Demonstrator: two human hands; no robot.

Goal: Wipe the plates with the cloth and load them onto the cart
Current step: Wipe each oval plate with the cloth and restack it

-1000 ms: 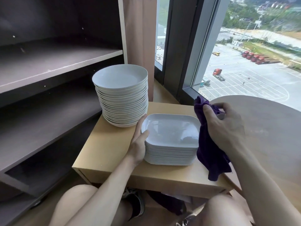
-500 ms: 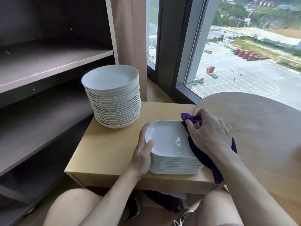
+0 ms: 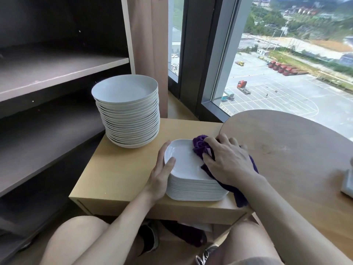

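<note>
Bright daylight comes in through the window (image 3: 286, 92) at right; the shelves (image 3: 57, 73) at left lie dim, perhaps underexposed. The top plate (image 3: 181, 159) shows a soft sheen. Frame edges bend.

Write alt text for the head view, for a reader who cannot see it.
The right hand presses a purple cloth onto the top of a square stack of plates; the left hand holds its edge. A taller round stack shares the wooden stand, beside dark shelves.

High-rise dining area: stacked plates (image 3: 129, 111)
</note>
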